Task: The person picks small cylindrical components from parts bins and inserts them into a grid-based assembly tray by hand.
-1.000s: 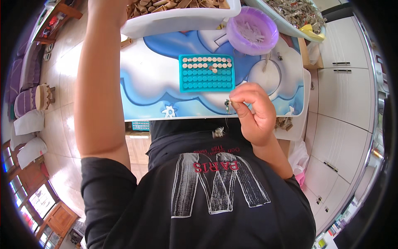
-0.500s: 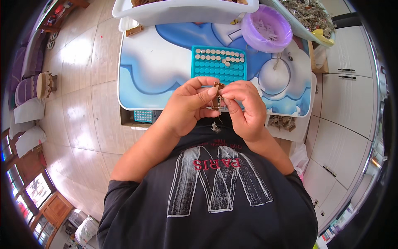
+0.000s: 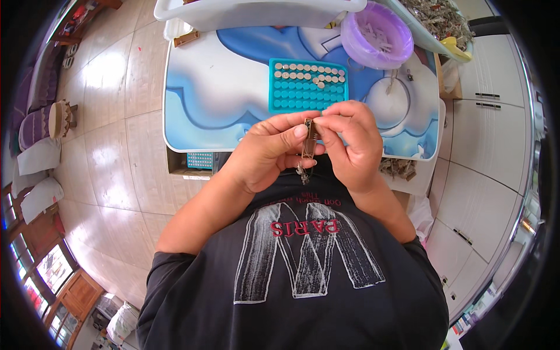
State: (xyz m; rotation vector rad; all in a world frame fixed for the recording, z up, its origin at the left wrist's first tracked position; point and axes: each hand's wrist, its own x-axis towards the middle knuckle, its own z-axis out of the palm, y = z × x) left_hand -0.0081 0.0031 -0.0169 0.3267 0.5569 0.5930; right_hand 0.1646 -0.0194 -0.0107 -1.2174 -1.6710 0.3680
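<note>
Two bare hands meet just above the near edge of a small table [image 3: 204, 105], whose glossy top carries a blue-and-white cloud pattern. The left hand [image 3: 271, 151] and the right hand [image 3: 350, 146] both pinch a thin, dark, metallic-looking piece [image 3: 309, 140] between thumb and fingertips, holding it upright in the narrow gap between them; a small pale bit dangles from its lower end against the black shirt, too small to make out. Just beyond the knuckles lies a teal plastic tray [image 3: 308, 93], rectangular and dimpled with a grid of round wells; only its far two rows hold pale round pieces. Farther right stands a round lilac bowl [image 3: 379, 36] of soft-looking plastic with whitish bits inside, and a white tub [image 3: 256, 13] with a smooth rim crosses the far edge of the table. The floor around is shiny beige tile. Against the frame half a second earlier, the hands sit in much the same clasp, though the view has shifted so that the table and tray lie slightly farther up; a second ago the left arm was stretched out toward the white tub and only the right hand held the piece near the table's edge.
</note>
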